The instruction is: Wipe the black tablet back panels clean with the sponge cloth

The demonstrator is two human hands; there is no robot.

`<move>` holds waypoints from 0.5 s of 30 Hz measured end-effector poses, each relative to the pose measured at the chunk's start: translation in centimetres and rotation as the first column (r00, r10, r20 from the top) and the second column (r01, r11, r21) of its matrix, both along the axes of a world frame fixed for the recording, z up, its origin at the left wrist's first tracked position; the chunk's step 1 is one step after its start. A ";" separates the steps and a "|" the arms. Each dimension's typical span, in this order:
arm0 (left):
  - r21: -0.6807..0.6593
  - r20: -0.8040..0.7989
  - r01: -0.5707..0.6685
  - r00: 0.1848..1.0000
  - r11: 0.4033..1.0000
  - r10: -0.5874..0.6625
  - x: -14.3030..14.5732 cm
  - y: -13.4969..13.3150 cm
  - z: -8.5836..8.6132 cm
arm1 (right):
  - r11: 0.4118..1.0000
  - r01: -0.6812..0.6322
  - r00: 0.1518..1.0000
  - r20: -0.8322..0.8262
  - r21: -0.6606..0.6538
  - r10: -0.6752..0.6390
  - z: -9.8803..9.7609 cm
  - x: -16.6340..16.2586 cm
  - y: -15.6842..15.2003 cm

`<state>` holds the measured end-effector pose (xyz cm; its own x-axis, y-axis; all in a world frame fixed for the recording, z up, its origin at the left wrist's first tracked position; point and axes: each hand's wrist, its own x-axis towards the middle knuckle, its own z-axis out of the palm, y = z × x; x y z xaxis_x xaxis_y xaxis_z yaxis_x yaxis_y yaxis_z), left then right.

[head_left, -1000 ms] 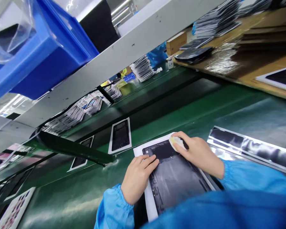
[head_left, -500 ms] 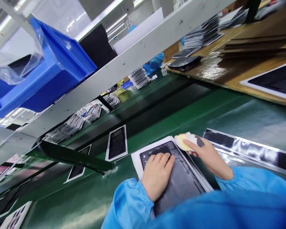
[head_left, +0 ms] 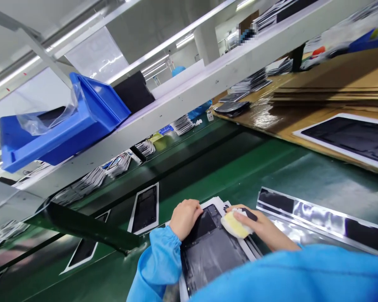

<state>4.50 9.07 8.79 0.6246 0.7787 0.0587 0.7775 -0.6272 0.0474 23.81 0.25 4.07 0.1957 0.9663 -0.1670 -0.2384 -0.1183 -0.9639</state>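
Note:
A black tablet-like panel [head_left: 208, 251] with a white border lies on white sheets in front of me, its near end hidden by my blue sleeve. My left hand [head_left: 185, 219] is at its upper left edge, fingers bent together over the border; the fingertips are partly hidden. In my right hand [head_left: 264, 228] is a yellow-and-white cleaning pad [head_left: 237, 224], pinched between thumb and fingers. The pad is over the panel's upper right edge; whether it touches the surface is unclear. A dark piece shows between the fingers behind the pad.
Another white-bordered panel [head_left: 145, 208] lies left on the green bench [head_left: 189, 176]. Long dark strips [head_left: 318, 218] lie to the right. Beyond them a cardboard-covered table [head_left: 264, 126] holds a framed panel [head_left: 353, 136]. A blue bin [head_left: 66, 130] sits on the white shelf [head_left: 176, 98] above; a green post [head_left: 91, 230] supports it.
My left hand has moved from lying flat on the panel to its upper left edge, fingers now bent. The pad has moved left and inward over the panel. The camera view has shifted.

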 end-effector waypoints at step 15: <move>-0.039 0.396 0.071 0.917 0.997 -0.049 -1.5 -1.0 5.5 | 0.966 -0.253 0.958 -0.123 0.056 0.258 2.4 1.1 -3.4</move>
<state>2.95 8.07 14.24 0.6045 0.7491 0.2708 0.6498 -0.6604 0.3763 24.95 -3.18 6.48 -0.0790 0.9877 -0.1352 -0.3268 -0.1538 -0.9325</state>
